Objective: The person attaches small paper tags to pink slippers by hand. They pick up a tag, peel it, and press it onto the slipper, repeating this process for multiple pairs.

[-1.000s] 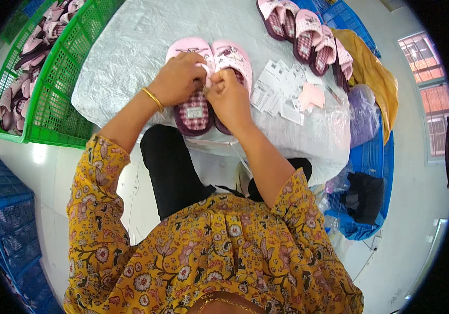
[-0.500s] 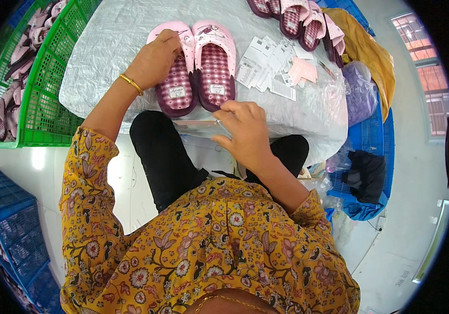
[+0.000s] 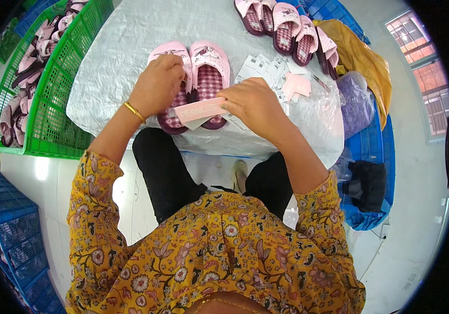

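Observation:
A pair of pink slippers with plaid insoles and dark maroon soles lies side by side on the covered table before me: the left slipper (image 3: pixel 171 119) and the right slipper (image 3: pixel 209 73). My left hand (image 3: pixel 156 86) is curled over the left slipper's upper at its inner edge, its fingertips partly hidden. In my right hand (image 3: pixel 256 107) a pink cardboard tag (image 3: pixel 199 109) is pinched between thumb and fingers. The tag is held above the slippers' heel ends and covers part of both insoles. A paler flap shows below it.
More pink slippers (image 3: pixel 286 29) stand at the table's far right. White paper labels (image 3: pixel 256 69) and pink tags (image 3: pixel 296 85) lie right of the pair. A green crate (image 3: pixel 59 99) full of slippers is at left, blue crates (image 3: pixel 17 225) below it. Plastic bags (image 3: pixel 358 102) hang at right.
My right hand has lifted the pink tag from the table's near edge up over the slippers' heels, its printed face now showing. My left hand stays at the left slipper. The whole view has shifted slightly.

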Motion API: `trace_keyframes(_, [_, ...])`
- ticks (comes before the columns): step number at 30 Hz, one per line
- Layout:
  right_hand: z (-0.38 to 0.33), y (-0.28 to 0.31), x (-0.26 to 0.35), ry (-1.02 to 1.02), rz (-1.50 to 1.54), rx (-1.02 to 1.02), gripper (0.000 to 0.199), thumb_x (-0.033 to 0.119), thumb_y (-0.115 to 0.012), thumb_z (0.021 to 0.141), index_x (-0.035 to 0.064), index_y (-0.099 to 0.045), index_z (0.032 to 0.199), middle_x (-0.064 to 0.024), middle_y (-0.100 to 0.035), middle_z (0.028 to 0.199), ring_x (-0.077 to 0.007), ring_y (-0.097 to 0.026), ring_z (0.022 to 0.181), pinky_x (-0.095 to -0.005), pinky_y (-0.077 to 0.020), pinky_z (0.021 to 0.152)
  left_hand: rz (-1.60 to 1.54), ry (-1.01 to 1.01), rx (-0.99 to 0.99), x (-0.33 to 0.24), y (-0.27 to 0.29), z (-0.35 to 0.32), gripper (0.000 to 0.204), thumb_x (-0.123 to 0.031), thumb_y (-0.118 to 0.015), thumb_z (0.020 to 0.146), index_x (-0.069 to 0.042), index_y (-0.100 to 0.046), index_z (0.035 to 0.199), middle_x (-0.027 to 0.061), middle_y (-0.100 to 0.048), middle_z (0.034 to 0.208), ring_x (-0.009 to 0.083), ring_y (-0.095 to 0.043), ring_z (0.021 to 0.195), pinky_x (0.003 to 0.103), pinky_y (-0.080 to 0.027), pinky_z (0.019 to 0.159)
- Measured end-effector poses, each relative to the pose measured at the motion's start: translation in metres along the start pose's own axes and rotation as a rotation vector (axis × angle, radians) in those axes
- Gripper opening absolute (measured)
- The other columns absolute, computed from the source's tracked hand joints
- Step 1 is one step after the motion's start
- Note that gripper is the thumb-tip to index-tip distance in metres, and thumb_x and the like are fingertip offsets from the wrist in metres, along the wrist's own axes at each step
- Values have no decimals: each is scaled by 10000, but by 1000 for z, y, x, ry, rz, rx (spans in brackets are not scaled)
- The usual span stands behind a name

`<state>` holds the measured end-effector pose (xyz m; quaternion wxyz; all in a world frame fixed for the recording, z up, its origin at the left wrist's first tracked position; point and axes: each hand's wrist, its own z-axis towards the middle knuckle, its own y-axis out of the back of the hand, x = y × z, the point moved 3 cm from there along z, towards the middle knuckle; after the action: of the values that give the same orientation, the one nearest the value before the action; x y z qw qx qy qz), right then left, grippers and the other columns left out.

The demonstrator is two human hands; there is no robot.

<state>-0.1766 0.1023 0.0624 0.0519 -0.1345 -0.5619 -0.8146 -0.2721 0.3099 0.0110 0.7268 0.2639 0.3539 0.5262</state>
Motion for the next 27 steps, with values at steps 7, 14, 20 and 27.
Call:
trace_keyframes(7, [31, -18, -3, -260, 139, 154, 149, 202, -614, 877, 80, -615, 963, -154, -633, 738, -361, -624, 739, -462, -475, 664, -233, 290, 45, -18, 15, -4, 85, -90, -613, 864, -14, -594, 896, 97, -598, 990, 314, -598, 895, 375, -498, 758])
trace_keyframes(14, [27, -34, -11, -62, 211, 94, 89, 192, -645, 859, 107, -648, 886, -67, -617, 863, -293, -594, 847, -418, -475, 729, -913, 609, 241, 9, 8, -8, 86, -112, -598, 932, -28, -612, 920, -5, -603, 800, 53, -542, 656, 216, -452, 593])
trace_keyframes(20, [32, -30, -3, -150, 324, 78, 141, 147, -667, 832, 103, -651, 965, -71, -638, 802, -279, -610, 822, -389, -479, 735, -1153, 709, 302, -4, -2, -1, 79, -134, -586, 948, -56, -592, 955, -12, -601, 787, 43, -538, 609, 198, -433, 552])
trace_keyframes(27, [32, -27, -12, -342, 441, 57, 179, 120, -655, 830, 85, -646, 1006, -53, -661, 824, -266, -617, 840, -381, -482, 748, -1095, 574, 311, 3, -20, 0, 92, -161, -570, 971, -70, -582, 968, -44, -578, 790, 19, -511, 638, 170, -411, 562])
